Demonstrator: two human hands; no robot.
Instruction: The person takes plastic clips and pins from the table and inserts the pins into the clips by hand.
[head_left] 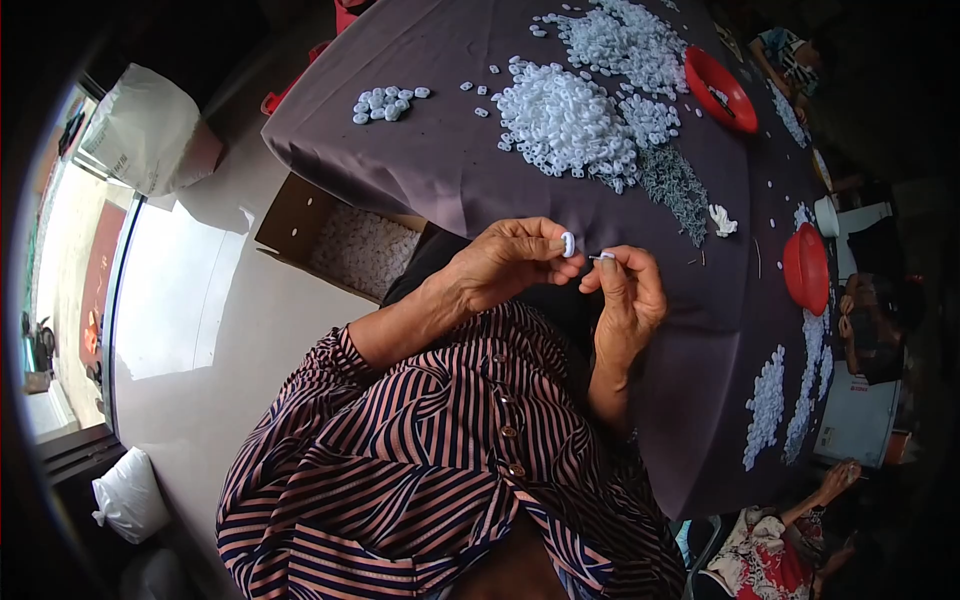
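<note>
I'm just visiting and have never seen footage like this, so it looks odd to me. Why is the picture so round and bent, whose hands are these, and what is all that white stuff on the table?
There is no machine here. A person wears a wide fisheye camera on the head, looking down, so straight edges bend near the rim. The striped sleeves belong to that person.

The left hand pinches a small white plastic ring at its fingertips. The right hand holds a thin metal pin toward it; the two pieces sit close together, though I cannot tell whether they touch.

On the dark tablecloth lie a big heap of white rings, a small cluster of them, a grey pile of pins and two red bowls. An open cardboard box holding more white pieces stands on the floor. Other people sit at the right edge.
</note>
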